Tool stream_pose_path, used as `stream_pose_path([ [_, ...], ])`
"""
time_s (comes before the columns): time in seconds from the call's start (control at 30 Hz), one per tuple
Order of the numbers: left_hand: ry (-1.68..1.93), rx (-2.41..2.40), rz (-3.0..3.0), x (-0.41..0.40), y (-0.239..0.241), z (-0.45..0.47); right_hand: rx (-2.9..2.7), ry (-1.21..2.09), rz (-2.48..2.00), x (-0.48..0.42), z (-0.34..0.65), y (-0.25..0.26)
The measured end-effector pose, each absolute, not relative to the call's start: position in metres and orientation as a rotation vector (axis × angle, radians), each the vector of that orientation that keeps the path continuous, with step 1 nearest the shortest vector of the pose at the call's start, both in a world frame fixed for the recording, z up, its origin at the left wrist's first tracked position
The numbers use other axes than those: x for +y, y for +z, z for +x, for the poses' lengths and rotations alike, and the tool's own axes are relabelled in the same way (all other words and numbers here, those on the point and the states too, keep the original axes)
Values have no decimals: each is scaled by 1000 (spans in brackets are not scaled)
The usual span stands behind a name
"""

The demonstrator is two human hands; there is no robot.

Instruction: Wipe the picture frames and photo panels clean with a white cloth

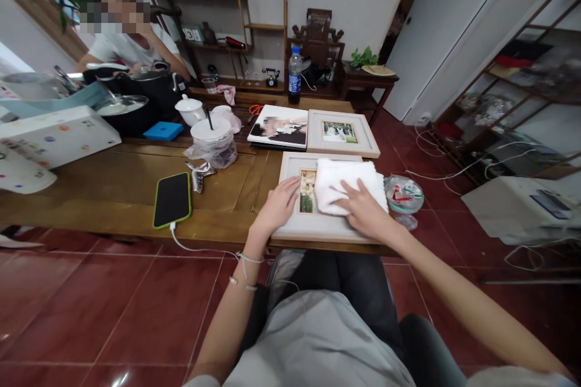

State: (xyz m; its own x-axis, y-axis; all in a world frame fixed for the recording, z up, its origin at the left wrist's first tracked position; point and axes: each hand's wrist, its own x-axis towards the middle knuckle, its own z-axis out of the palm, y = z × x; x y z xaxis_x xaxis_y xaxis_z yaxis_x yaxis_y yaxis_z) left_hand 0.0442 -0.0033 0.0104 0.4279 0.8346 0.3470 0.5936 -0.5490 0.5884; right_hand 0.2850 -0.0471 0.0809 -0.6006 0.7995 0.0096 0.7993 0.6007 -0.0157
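Tabletop (127, 193): low, wooden, cluttered.
Picture frame (318, 227): pale, flat at the tabletop's near edge.
Towel (345, 178): white, folded, on the frame.
Right hand (363, 208): flat, fingers spread, pressing the towel.
Left hand (276, 205): open, resting on the frame's left side.
Bottle (295, 75): label unreadable.

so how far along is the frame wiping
Done: nothing visibly finished; cleanliness can't be judged. In hand: the right hand presses a cloth on the near frame while the left hand steadies its edge. Left: probably the far frame and the print beside it, both lying untouched.
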Motion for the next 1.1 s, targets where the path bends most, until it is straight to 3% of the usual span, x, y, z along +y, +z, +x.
stream_pose_path([
  [0.2, 874, 1218, 2309, -4, 12, 45, -2839, 340, -1418, -117, 280, 112],
  [0.37, 866, 1222, 2313, -4, 11, 45, -2814, 434, -1338, -129, 273, 108],
  [0.5, 874, 1212, 2321, -4, 12, 44, -2790, 330, -1360, -97, 277, 91],
  [0.77, 842, 1229, 2314, -5, 13, 44, -2541, -232, -1558, 6, 300, 70],
  [0.93, 821, 1234, 2316, -3, 12, 44, -2543, -261, -1597, 37, 290, 68],
  [1.1, 829, 1232, 2308, -4, 13, 45, -2724, -131, -1480, 7, 272, 71],
])
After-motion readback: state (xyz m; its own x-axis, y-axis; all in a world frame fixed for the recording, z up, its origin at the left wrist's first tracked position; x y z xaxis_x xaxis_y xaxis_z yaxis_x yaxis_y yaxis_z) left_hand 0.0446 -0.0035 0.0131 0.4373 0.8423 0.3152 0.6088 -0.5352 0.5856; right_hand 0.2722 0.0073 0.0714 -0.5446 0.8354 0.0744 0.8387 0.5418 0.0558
